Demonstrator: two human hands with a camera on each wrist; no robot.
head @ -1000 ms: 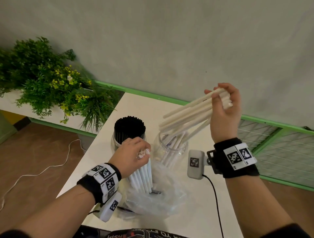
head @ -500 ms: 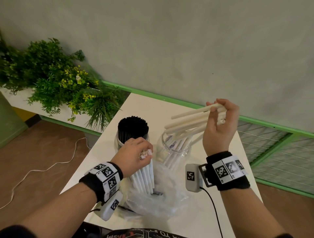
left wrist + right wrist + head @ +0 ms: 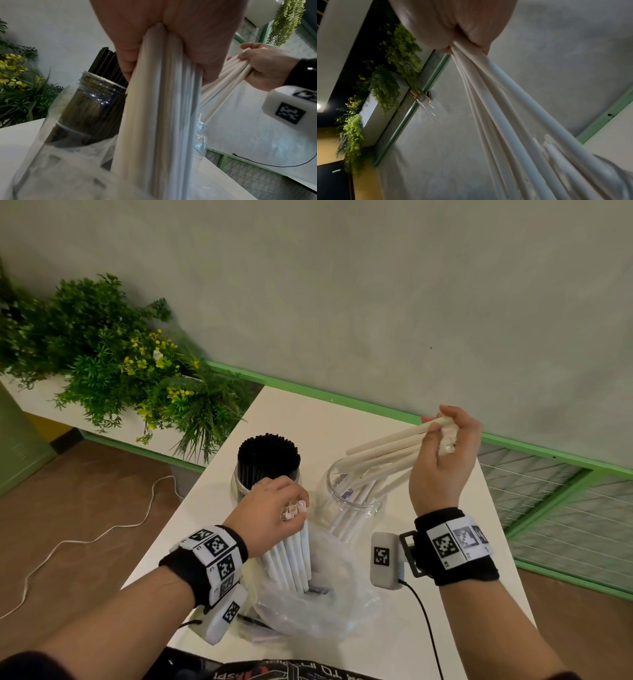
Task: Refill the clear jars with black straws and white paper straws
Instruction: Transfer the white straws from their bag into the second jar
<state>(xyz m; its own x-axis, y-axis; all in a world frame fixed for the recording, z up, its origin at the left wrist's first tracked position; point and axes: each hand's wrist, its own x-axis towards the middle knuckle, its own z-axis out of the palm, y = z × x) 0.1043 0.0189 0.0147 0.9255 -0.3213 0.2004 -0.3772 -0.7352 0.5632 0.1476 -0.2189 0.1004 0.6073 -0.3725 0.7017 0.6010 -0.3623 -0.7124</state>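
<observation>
Lying crumpled at the table's [image 3: 455, 611] near edge, a clear plastic bag [image 3: 308, 607] holds the feet of an upright bunch of white straws [image 3: 291, 559], which the left hand [image 3: 267, 511] grips by its top with curled fingers. Just beyond stand two clear jars: the left jar [image 3: 239, 484] packed with black straws [image 3: 269, 453], the right jar [image 3: 352, 501] partly filled. The right hand [image 3: 442, 460] clasps a second bundle of white straws [image 3: 383, 453], slanting down into that jar's mouth.

Your head camera looks down at the white table [image 3: 342, 419], while both wrist cameras look up along the palms, sharing the paper straws [image 3: 163, 121].
</observation>
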